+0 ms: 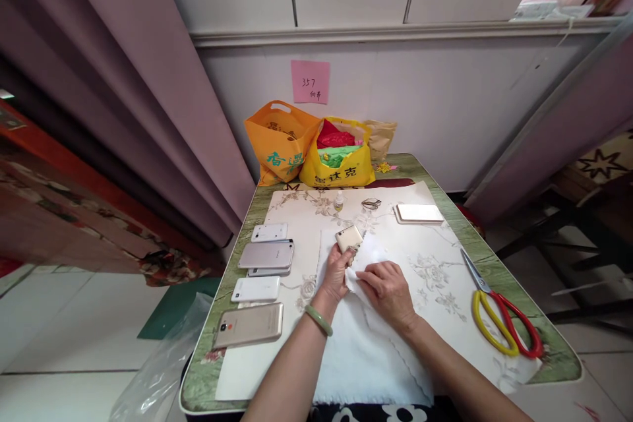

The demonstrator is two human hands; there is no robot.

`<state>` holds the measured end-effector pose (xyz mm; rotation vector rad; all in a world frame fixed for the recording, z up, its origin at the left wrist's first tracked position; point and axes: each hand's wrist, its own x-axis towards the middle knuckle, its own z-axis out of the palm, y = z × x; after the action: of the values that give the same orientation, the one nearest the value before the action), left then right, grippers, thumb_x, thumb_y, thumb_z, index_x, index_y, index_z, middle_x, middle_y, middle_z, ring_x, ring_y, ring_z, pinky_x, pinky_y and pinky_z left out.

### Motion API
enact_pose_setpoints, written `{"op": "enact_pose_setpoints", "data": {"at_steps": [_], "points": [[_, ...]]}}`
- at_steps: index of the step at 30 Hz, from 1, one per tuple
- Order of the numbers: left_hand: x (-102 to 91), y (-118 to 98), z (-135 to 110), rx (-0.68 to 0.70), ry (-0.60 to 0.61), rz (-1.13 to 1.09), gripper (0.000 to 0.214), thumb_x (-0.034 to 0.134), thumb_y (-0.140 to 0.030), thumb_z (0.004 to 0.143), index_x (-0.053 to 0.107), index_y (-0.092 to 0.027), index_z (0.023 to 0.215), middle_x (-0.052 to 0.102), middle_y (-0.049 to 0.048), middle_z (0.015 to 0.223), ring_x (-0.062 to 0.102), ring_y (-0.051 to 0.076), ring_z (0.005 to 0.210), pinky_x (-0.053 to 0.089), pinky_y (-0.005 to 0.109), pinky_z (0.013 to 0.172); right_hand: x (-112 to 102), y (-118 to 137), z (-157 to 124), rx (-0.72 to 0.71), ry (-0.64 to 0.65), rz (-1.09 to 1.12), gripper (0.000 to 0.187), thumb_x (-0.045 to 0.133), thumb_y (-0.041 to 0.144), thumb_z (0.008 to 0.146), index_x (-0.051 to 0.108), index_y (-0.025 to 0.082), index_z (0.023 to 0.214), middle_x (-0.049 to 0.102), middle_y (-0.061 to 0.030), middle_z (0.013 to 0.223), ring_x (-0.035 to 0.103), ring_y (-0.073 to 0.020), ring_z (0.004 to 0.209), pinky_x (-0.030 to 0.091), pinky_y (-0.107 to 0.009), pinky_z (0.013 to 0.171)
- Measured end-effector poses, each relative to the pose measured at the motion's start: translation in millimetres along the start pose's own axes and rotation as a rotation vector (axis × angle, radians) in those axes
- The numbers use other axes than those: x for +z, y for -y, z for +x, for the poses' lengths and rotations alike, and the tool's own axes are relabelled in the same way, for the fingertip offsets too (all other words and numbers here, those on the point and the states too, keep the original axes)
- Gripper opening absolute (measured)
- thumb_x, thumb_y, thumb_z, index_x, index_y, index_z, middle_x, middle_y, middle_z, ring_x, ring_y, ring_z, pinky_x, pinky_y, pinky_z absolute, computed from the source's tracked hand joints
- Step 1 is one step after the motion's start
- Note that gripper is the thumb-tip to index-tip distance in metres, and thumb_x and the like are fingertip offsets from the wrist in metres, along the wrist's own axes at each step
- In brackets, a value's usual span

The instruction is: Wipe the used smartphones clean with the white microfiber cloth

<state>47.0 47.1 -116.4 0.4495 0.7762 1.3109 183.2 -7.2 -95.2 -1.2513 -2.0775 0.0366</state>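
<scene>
My left hand [337,270], with a green bangle [319,320] on its wrist, is closed around a gold smartphone [349,238] whose upper back shows beyond the fingers. A white cloth [372,252] covers part of the phone and drapes over the table's near edge. My right hand [386,291] pinches a fold of that cloth beside the phone's lower end. To the left lie several phones, among them a silver phone [266,254], a white phone [256,289] and a larger gold phone [248,325].
Red-and-yellow-handled scissors [499,313] lie at the right. Behind my hands stand a small bottle [339,201], eyeglasses [371,204] and a white box [419,213]. An orange bag [279,145] and a yellow bag [341,173] stand at the table's back.
</scene>
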Motion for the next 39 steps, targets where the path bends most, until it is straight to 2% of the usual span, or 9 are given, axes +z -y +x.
{"op": "enact_pose_setpoints", "data": {"at_steps": [5, 12, 18, 22, 23, 27, 32, 36, 39], "points": [[-0.6, -2, 2, -0.062, 0.046, -0.014, 0.031, 0.075, -0.028, 0.074, 0.069, -0.017, 0.103, 0.072, 0.0043, 0.086, 0.064, 0.017, 0.077, 0.046, 0.026, 0.073, 10, -4, 8, -0.018, 0.018, -0.027, 0.016, 0.058, 0.028, 0.095, 0.072, 0.026, 0.101, 0.068, -0.0038, 0.091, 0.056, -0.0186, 0.084, 0.037, -0.034, 0.085], [3.5, -3, 4, -0.046, 0.064, -0.174, 0.024, 0.071, -0.027, 0.079, 0.069, -0.017, 0.100, 0.074, 0.0058, 0.092, 0.067, 0.021, 0.091, 0.047, 0.032, 0.086, 15, -30, 12, 0.216, -0.079, -0.072, 0.017, 0.059, 0.034, 0.094, 0.072, 0.025, 0.097, 0.068, -0.0039, 0.087, 0.056, -0.0202, 0.083, 0.036, -0.033, 0.080], [3.7, -1, 6, -0.046, 0.117, -0.174, 0.023, 0.067, -0.029, 0.083, 0.068, -0.016, 0.103, 0.074, 0.0080, 0.099, 0.067, 0.023, 0.098, 0.047, 0.034, 0.089, 8, -26, 4, 0.026, 0.081, 0.019, 0.016, 0.056, 0.031, 0.096, 0.071, 0.025, 0.094, 0.069, -0.0026, 0.087, 0.057, -0.0191, 0.084, 0.034, -0.035, 0.088], [3.4, -1, 5, -0.015, 0.093, -0.189, 0.021, 0.070, -0.027, 0.081, 0.068, -0.016, 0.099, 0.074, 0.0053, 0.093, 0.067, 0.020, 0.090, 0.048, 0.031, 0.087, 7, -30, 7, 0.213, -0.045, -0.092, 0.017, 0.057, 0.033, 0.095, 0.070, 0.022, 0.091, 0.068, -0.0038, 0.081, 0.056, -0.0204, 0.079, 0.034, -0.036, 0.083], [3.4, -1, 4, -0.012, 0.092, -0.188, 0.020, 0.070, -0.027, 0.081, 0.068, -0.016, 0.098, 0.074, 0.0053, 0.093, 0.067, 0.020, 0.090, 0.048, 0.031, 0.087, 7, -29, 7, 0.198, -0.038, -0.090, 0.017, 0.056, 0.032, 0.096, 0.070, 0.022, 0.092, 0.068, -0.0041, 0.081, 0.056, -0.0205, 0.079, 0.034, -0.035, 0.082], [3.4, -2, 4, -0.044, 0.110, -0.178, 0.024, 0.068, -0.031, 0.083, 0.068, -0.016, 0.101, 0.074, 0.0076, 0.097, 0.067, 0.022, 0.094, 0.048, 0.033, 0.089, 7, -26, 5, -0.088, 0.134, 0.019, 0.018, 0.051, 0.026, 0.098, 0.069, 0.024, 0.096, 0.069, -0.0023, 0.085, 0.057, -0.0179, 0.081, 0.033, -0.035, 0.092], [3.7, -2, 5, -0.009, 0.091, -0.173, 0.022, 0.072, -0.031, 0.080, 0.069, -0.017, 0.098, 0.074, 0.0047, 0.092, 0.067, 0.020, 0.090, 0.047, 0.032, 0.089, 9, -27, 7, 0.183, -0.049, -0.063, 0.017, 0.054, 0.032, 0.096, 0.067, 0.022, 0.092, 0.068, -0.0030, 0.079, 0.056, -0.0191, 0.076, 0.035, -0.035, 0.085], [2.9, 0, 5, -0.050, 0.104, -0.171, 0.024, 0.070, -0.033, 0.082, 0.069, -0.016, 0.099, 0.074, 0.0072, 0.099, 0.068, 0.023, 0.095, 0.047, 0.035, 0.091, 8, -23, 5, -0.110, 0.113, 0.006, 0.017, 0.051, 0.027, 0.098, 0.068, 0.024, 0.094, 0.068, -0.0017, 0.083, 0.058, -0.0169, 0.081, 0.033, -0.036, 0.097], [-0.2, 2, 7, -0.045, 0.061, -0.194, 0.025, 0.071, -0.032, 0.082, 0.069, -0.017, 0.101, 0.074, 0.0068, 0.100, 0.067, 0.023, 0.099, 0.047, 0.036, 0.094, -2, -37, 8, -0.064, 0.104, -0.073, 0.017, 0.053, 0.027, 0.097, 0.069, 0.025, 0.093, 0.069, -0.0014, 0.083, 0.059, -0.0168, 0.083, 0.029, -0.037, 0.103]]}}
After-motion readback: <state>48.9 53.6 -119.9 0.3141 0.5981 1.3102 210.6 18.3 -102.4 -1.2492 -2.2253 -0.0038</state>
